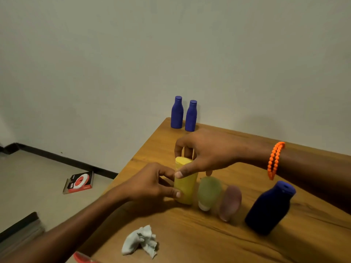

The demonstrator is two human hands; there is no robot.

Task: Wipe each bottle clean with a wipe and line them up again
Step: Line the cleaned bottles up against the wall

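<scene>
Yellow bottle (185,182) stands upright on the wooden table (247,243), leftmost in a row with a green bottle (209,190), a pink bottle (230,202) and a dark blue bottle (269,207). The left hand (150,184) pinches its side; the right hand (207,152) grips its top. This looks like the lining-up step. The crumpled wipe (140,242) lies untouched nearby; next, probably release and pick another bottle.

Green bottle (209,190), pink bottle (230,203) motion-blurred; red object (83,258) cut off

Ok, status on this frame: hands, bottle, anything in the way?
Both hands grip the yellow bottle, upright. Wipe lies loose on table. Green bottle close beside it.
</scene>
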